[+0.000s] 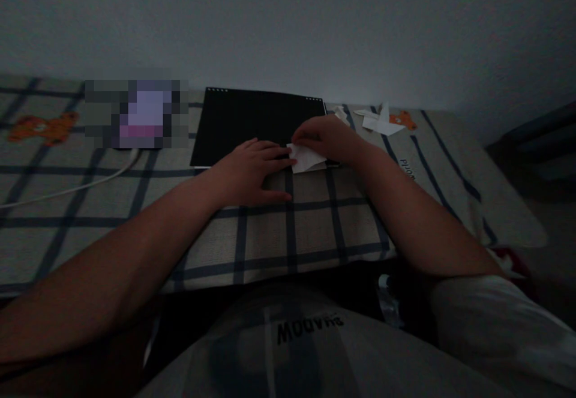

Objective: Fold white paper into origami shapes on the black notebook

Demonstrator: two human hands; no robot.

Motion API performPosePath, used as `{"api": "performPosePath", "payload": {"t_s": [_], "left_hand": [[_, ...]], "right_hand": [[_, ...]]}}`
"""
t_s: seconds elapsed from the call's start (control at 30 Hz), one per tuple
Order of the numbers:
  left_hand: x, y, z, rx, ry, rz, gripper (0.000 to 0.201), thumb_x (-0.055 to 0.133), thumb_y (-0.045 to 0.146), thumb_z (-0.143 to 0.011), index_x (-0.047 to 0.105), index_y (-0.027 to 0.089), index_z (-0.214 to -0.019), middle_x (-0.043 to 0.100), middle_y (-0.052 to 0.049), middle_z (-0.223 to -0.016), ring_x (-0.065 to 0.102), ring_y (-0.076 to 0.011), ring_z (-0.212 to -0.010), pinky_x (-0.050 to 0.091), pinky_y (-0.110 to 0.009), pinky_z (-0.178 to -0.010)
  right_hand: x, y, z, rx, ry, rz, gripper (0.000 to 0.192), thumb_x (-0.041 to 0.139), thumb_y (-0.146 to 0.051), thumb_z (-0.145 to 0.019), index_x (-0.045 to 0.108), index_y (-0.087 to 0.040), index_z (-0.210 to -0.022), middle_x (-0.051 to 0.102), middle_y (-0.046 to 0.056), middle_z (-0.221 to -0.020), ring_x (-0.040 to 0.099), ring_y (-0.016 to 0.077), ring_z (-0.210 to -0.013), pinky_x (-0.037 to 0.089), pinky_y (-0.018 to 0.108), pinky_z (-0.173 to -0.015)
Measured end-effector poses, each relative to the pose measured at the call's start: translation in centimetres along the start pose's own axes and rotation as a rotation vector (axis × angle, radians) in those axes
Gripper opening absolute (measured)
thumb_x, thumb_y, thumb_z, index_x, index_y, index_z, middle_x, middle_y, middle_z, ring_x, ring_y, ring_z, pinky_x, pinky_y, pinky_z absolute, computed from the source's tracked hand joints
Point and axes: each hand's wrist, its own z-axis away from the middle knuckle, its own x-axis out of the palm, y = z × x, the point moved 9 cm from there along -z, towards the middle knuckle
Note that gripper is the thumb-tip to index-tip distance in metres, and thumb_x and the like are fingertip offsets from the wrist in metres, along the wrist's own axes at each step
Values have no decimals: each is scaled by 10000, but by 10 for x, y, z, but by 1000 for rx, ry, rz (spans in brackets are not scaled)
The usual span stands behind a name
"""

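Dim light here: left hand (252, 170) lies flat, open, fingertips on the white paper (306, 158); right hand (326, 137) curls over it, grip hidden.

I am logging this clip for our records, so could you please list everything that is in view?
Folded paper piece: one, white, at the near edge of the black board, under both hands.
Black board: one, black, flat on the cloth near the wall.
Checked cloth: one, beige with dark lines and orange figures, covering the surface.
Paper shapes: a few, white, far right on the cloth.
Cable: one, white, left.
Blurred object: one, purplish, far left.
Left hand: flat beside the paper.
Right hand: fingers on the paper.
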Motion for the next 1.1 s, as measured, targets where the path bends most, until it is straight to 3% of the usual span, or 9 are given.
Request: {"api": "performPosePath", "payload": {"t_s": [0.3, 0.57, 0.8, 0.93, 1.1], "left_hand": [[1, 0, 1, -7, 16, 7, 835, 670, 704, -1070, 546, 291, -1784, 482, -122, -1888, 429, -383, -1750, 229, -668, -1462], [-1, 0, 1, 4, 62, -6, 836, 650, 724, -1070, 582, 237, -1745, 502, -140, -1874, 437, -370, -1749, 211, -645, -1477], [-4, -1, 3, 15, 124, -50, 870, 646, 728, -1060, 627, 143, -1703, 595, -183, -1792, 488, -415, -1696, 331, -557, -1431], [-4, -1, 3, 22, 94, -49, 865, 634, 717, -1064, 625, 137, -1706, 590, -180, -1798, 479, -412, -1700, 328, -559, -1425], [-4, -2, 2, 14, 73, -19, 848, 625, 713, -1067, 627, 152, -1703, 583, -168, -1808, 487, -389, -1701, 331, -539, -1422]], "right_hand": [[-2, 10, -1, -32, 37, -45, 292, 670, -421, -1115, 920, -282, -1171, 911, 74, -1122, 809, 271, -1029, 649, 417, -962], [-3, -10, -4, -65, -145, 38, 250, 710, -250, -1021, 932, -221, -1133, 904, 91, -1184, 819, 246, -1076, 609, 365, -992], [-2, -19, -15, -73, -210, 134, 222, 732, -218, -976, 946, -223, -1035, 906, 99, -1112, 806, 255, -978, 604, 373, -923], [-4, -15, -23, -4, -246, 99, 175, 795, -230, -954, 951, -263, -1026, 904, 61, -1031, 793, 240, -916, 610, 364, -894], [-5, -20, -28, 171, -321, 146, 286, 740, -182, -969, 952, -207, -1159, 903, 93, -1128, 812, 261, -1037, 603, 370, -955]]}}
